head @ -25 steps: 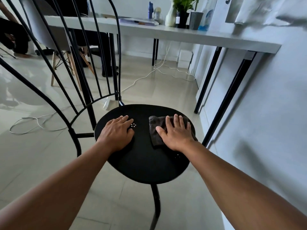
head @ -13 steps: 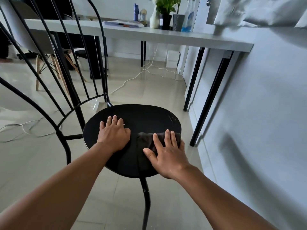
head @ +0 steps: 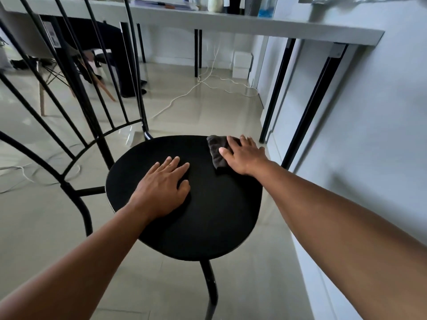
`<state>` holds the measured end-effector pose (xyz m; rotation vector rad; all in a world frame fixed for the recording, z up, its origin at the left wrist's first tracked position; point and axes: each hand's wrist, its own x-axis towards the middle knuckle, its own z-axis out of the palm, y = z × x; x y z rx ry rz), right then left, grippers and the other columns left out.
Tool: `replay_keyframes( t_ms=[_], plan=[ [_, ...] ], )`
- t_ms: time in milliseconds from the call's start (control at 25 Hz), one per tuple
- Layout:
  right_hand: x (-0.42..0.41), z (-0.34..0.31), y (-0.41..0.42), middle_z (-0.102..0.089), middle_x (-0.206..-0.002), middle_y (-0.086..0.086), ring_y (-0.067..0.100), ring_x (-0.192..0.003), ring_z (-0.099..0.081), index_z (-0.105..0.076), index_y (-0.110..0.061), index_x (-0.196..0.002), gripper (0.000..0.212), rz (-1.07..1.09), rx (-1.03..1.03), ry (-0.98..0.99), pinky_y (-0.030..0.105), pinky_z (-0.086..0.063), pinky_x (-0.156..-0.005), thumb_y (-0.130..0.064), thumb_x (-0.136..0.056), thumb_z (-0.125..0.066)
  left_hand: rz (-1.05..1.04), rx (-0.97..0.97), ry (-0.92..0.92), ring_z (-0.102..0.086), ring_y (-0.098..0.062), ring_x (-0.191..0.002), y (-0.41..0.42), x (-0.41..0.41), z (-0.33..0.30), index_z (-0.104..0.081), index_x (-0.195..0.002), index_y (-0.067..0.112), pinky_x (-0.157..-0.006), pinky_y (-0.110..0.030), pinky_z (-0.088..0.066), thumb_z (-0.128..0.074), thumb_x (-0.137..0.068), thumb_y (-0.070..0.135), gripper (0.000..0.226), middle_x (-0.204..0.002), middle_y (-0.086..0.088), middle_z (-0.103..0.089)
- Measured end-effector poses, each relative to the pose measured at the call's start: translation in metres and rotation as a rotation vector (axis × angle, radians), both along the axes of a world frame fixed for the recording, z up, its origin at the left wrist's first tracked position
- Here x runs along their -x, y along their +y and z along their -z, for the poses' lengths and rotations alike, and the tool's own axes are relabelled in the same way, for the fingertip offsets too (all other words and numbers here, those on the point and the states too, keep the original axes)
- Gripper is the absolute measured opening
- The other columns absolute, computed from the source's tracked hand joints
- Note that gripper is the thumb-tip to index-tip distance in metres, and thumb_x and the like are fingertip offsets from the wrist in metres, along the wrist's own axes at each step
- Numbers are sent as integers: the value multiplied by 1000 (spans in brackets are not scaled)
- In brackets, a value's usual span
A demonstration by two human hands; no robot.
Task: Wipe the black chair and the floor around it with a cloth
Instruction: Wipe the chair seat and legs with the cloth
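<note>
A glossy pale tiled floor [head: 208,107] runs under a long white wall-side desk [head: 254,24] on thin black legs, with a white cable [head: 184,94] trailing across the tiles behind the black metal chair with a round seat [head: 208,215] and a barred back. The left hand [head: 161,190] lies flat and spread on the seat's left half, gripping nothing. The right hand [head: 245,155] presses flat, fingers extended, on a dark crumpled cloth [head: 216,151] at the seat's far right edge.
</note>
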<state>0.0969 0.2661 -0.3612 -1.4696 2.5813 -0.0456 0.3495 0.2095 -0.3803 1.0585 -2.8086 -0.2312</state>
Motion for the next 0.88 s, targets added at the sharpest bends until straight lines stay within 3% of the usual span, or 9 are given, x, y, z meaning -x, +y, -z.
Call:
replay_keyframes(
  t_ms=[160,480,720,880],
  plan=[
    [-7,3,8,2,-171,11,32,-158,0,-3,-33,-162,69,21,4,41,60,-10,-123,-63,-101,-11,-33,-25,43,-6,-12,-156,1,-1,1,-24,-159,34,-127,-36,-6,-31,-102,49,59,-168,1,-15],
    [-87,8,116,11,-170,14,32,-156,17,-3,-25,-163,66,-18,82,-57,56,-6,-126,-54,-105,-18,-74,-10,81,-12,-12,-155,3,1,2,-30,-158,30,-127,-36,-9,-32,-101,47,59,-167,2,-22],
    [-145,0,174,9,-170,17,34,-156,17,0,-24,-162,83,-123,45,-15,55,0,-126,-62,-89,6,-81,-38,52,-12,-14,-156,4,1,0,-30,-158,27,-127,-37,-8,-33,-102,43,58,-167,1,-21],
    [-123,-3,158,11,-169,16,32,-155,20,-2,-25,-163,72,-144,1,-49,57,4,-125,-61,-102,-16,-102,-80,45,-12,-16,-156,5,6,-5,-30,-158,26,-127,-39,-9,-36,-101,38,59,-168,1,-20]
  ],
)
